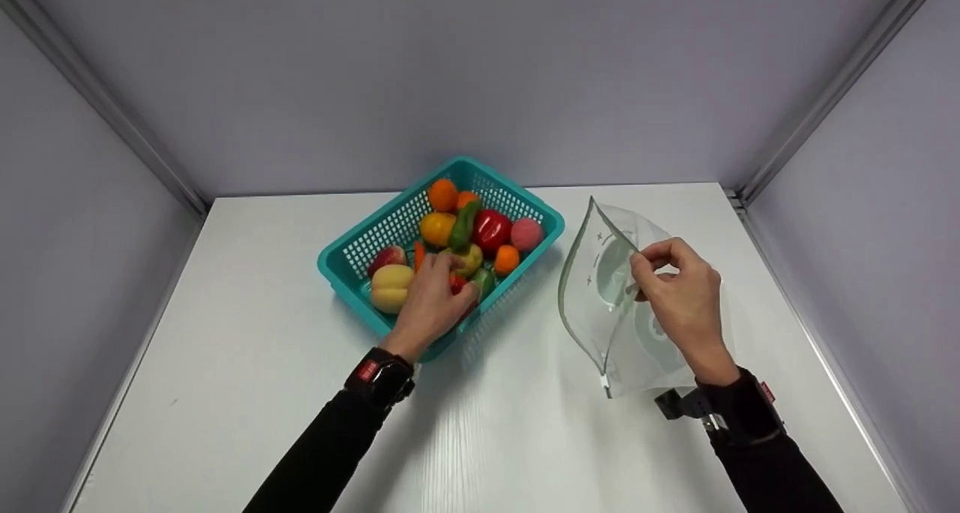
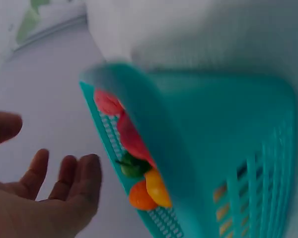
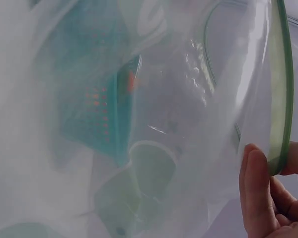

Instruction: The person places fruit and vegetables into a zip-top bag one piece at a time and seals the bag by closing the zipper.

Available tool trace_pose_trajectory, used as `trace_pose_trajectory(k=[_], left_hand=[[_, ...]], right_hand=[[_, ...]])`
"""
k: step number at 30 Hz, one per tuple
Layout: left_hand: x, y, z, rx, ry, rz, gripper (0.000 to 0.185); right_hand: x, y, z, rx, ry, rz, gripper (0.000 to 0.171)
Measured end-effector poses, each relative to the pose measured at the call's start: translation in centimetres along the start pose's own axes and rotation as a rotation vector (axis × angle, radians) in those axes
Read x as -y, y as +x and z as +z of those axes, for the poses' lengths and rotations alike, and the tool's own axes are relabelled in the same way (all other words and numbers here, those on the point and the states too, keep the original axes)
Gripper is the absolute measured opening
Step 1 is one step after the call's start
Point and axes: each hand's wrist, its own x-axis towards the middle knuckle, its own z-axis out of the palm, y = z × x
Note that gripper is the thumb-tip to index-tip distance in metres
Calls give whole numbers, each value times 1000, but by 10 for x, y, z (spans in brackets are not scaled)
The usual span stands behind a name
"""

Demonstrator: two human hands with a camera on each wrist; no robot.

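Observation:
My left hand (image 1: 433,295) reaches over the near side of a teal plastic basket (image 1: 375,220), fingers bent down among toy fruit and vegetables. In the left wrist view this hand (image 2: 54,198) has loosely bent fingers, thumb apart, nothing between them, beside the basket's rim (image 2: 159,124). Close to its fingers lie a yellow peach (image 1: 391,288) and a red piece (image 1: 457,283), partly covered by the hand. My right hand (image 1: 682,295) pinches the green-edged mouth of a clear zip bag (image 1: 589,310) between thumb and fingers. The bag's mouth gapes toward the basket; its white slider (image 1: 605,382) hangs at the near end.
Farther back in the basket are oranges (image 1: 442,195), a yellow pepper (image 1: 437,229), a green chili (image 1: 464,226), a red pepper (image 1: 492,232) and a pink ball-shaped piece (image 1: 527,234). The white table (image 1: 240,333) meets grey walls (image 1: 450,78) at its back and sides.

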Motion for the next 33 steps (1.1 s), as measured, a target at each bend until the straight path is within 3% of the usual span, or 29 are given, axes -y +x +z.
trace_pose_trajectory(k=[7,16,21,26,33], left_hand=[[15,15,2,90,268,29,62],[24,23,9,201,374,26,65],[30,24,9,207,378,12,65],[35,23,3,174,309,8,71],[12,12,-9,55,191,0,70]], right_hand=[[-3,-3,1,28,-8,-13,8],[-5,-4,3,40,-57,-18,7],[-5,-5,4,54,-49,-19,7],[-4,-5,5,59,-46,-19,8],[-4,-4,7,44,-54,-50,6]])
